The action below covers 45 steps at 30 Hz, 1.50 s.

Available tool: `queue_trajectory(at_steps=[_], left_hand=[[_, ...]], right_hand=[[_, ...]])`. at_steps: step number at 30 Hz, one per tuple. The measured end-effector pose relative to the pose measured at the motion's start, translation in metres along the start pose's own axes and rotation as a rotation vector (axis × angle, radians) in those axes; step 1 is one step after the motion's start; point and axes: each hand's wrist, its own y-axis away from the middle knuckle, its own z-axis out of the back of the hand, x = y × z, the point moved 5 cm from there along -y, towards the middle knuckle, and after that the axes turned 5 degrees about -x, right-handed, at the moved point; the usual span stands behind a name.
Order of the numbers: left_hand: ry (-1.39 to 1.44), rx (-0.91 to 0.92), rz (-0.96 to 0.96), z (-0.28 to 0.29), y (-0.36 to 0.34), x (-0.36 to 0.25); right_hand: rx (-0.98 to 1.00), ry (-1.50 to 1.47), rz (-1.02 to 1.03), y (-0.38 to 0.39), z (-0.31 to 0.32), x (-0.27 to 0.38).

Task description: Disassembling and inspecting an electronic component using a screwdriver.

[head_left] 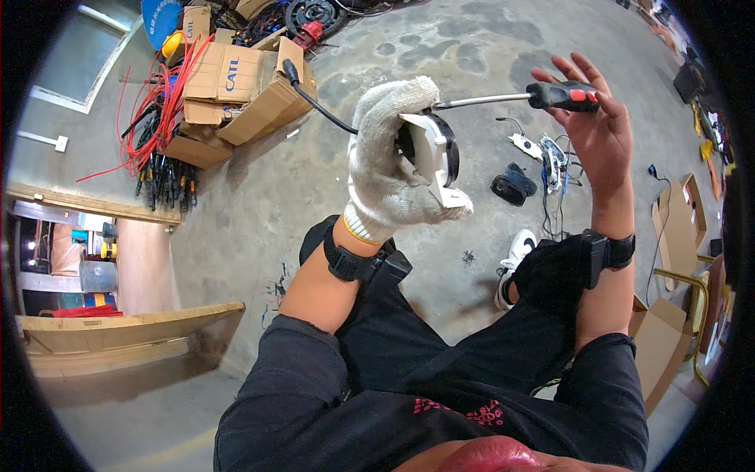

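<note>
My left hand (376,161), in a white knitted glove, is wrapped round a white and black round-bodied device (432,153). From behind that hand runs a black cable (326,112) that ends in a thick black connector. My bare right hand (604,138) has its fingers stretched apart, while a screwdriver (549,95) with a black and red handle rests between thumb and palm. Its metal shaft points left, and the tip lies at the top edge of the device by the gloved fingertips. Whether the tip touches the device, I cannot tell.
Cardboard boxes (236,82) with red cables (177,98) stand at the far left. On the concrete floor lie a black object (513,185) and a white part with wires (554,164). More cardboard (664,346) and a chair (696,315) are at the right. A wooden ledge (134,326) juts in at the left.
</note>
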Motion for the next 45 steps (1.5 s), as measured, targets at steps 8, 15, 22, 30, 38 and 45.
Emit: queue_trajectory(at_steps=[8,15,22,30,38,45], left_hand=[[0.065,-0.059,0.067,-0.002,-0.001,0.004],[0.026,-0.081,0.110,-0.004,0.001,0.007],[0.113,-0.144,0.314,-0.008,0.002,0.011],[0.158,-0.202,0.476,-0.007,0.001,0.015],[0.300,-0.259,0.578,-0.005,0.003,0.020],[0.349,-0.348,0.692,-0.001,0.009,0.025]], right_hand=[[-0.375,0.525,-0.230,0.000,0.017,-0.006],[-0.257,0.186,-0.054,0.000,0.007,-0.011],[-0.323,0.393,-0.191,0.004,0.017,-0.007],[-0.289,0.284,0.065,0.005,0.001,-0.011],[-0.225,0.561,-0.209,0.006,0.007,-0.010],[-0.208,0.397,-0.120,0.009,-0.006,-0.021]])
